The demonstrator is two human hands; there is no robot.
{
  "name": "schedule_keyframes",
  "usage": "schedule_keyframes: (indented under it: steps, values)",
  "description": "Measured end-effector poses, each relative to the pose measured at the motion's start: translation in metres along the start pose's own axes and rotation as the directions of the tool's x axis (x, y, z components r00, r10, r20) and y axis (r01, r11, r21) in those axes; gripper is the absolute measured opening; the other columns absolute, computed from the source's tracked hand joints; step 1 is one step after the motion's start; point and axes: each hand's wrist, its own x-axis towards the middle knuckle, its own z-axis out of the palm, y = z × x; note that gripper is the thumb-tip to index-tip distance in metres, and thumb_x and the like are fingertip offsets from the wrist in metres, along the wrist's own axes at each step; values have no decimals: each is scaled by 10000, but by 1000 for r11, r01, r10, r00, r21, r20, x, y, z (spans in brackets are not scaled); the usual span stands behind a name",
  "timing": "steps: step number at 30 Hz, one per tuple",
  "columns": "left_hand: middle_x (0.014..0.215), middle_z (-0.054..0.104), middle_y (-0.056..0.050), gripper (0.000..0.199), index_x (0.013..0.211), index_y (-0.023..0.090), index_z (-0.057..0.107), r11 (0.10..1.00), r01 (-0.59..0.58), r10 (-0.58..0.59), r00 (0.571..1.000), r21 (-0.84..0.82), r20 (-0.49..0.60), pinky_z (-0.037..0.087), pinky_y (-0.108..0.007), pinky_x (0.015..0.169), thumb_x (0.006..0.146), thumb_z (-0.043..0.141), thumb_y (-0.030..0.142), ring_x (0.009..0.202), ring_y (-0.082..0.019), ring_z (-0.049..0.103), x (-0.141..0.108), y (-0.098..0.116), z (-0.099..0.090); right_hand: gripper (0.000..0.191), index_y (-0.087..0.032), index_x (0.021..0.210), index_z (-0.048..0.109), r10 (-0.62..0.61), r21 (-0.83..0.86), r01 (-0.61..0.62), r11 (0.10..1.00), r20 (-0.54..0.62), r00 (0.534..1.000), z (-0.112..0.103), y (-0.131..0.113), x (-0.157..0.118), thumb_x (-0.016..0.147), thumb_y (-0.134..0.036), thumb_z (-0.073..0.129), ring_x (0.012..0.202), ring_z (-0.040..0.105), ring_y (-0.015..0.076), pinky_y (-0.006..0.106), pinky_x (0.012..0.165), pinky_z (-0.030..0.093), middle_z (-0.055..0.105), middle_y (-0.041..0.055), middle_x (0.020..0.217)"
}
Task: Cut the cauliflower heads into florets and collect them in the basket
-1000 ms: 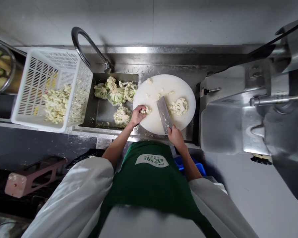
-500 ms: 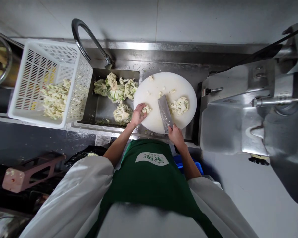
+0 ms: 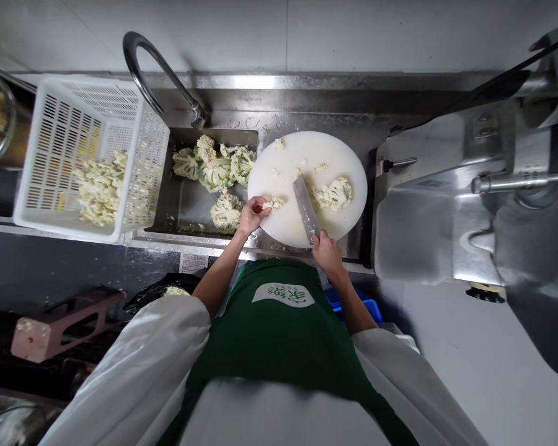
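On the round white cutting board (image 3: 283, 176), my right hand (image 3: 328, 253) grips the handle of a cleaver (image 3: 305, 207), its broad blade resting on the board. Cauliflower pieces (image 3: 335, 194) lie just right of the blade, with small crumbs scattered around. At the board's left edge my left hand (image 3: 253, 215) has its fingers closed on a small cauliflower floret (image 3: 274, 203). Larger cauliflower chunks (image 3: 215, 167) with green leaves lie in the sink left of the board, and another cauliflower chunk (image 3: 226, 212) is close to my left wrist.
A white perforated basket (image 3: 32, 214) at the left holds cut florets (image 3: 101, 189). A curved faucet (image 3: 162, 71) arches over the sink (image 3: 186, 207). Right of the board stands a large metal machine (image 3: 413, 238). At the far left is a container (image 3: 4, 136) of cut vegetables.
My left hand has shifted slightly left, and its fingers have closed around the floret. The cleaver stays in nearly the same place; the whole view has moved a little.
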Motion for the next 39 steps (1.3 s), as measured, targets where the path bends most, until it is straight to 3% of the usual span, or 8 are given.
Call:
schedule_keyframes:
  steps: [4, 10, 23, 31, 34, 39]
  values:
    - [891, 662, -21, 471, 966, 186, 645, 1000, 9, -9, 1000, -1, -26, 540, -259, 658, 667, 899, 446, 698, -124, 629, -3, 1, 4, 354, -135, 1185, 559, -64, -56, 63, 996, -25, 998, 6, 4, -21, 1102, -347, 287, 854, 702, 243, 294, 748, 392, 744, 132, 924]
    - [933, 625, -23, 450, 988, 188, 624, 999, 26, -23, 997, 42, -77, 548, -255, 676, 696, 861, 436, 720, -114, 621, -2, -4, 9, 345, -149, 1147, 566, -187, -85, 193, 978, 69, 980, 11, 10, -38, 1101, -358, 296, 786, 681, 214, 274, 686, 350, 745, 111, 893]
    - [907, 623, -19, 478, 935, 190, 588, 999, 42, -44, 997, -19, -63, 540, -264, 667, 670, 869, 471, 761, -134, 638, -2, -8, 5, 339, -146, 1188, 538, -197, -118, 219, 969, 172, 965, 6, -3, -35, 1100, -338, 273, 856, 722, 253, 306, 754, 437, 743, 133, 941]
    - [941, 672, -59, 414, 930, 180, 605, 998, 30, -33, 999, 61, 43, 542, -317, 756, 684, 859, 394, 790, -163, 636, -15, -12, 11, 322, -126, 1208, 544, -209, -168, 242, 956, 192, 959, 5, -15, -21, 1081, -266, 283, 910, 736, 306, 351, 788, 465, 742, 178, 928]
    - [1009, 689, -74, 300, 953, 195, 640, 975, -63, 58, 998, 215, 27, 535, -352, 830, 752, 803, 347, 875, -197, 630, -23, -12, 8, 307, -122, 1221, 554, -216, -152, 243, 958, 176, 960, 8, -20, -15, 1073, -245, 315, 949, 734, 311, 354, 815, 464, 743, 192, 966]
    - [1049, 706, -73, 200, 983, 233, 694, 835, -199, 230, 973, 513, 2, 447, -466, 1046, 789, 744, 222, 1110, -288, 565, -35, -13, -6, 306, -159, 1184, 597, -188, -97, 203, 974, 144, 972, 3, -15, 3, 1078, -328, 365, 975, 724, 292, 323, 803, 445, 750, 169, 1010]
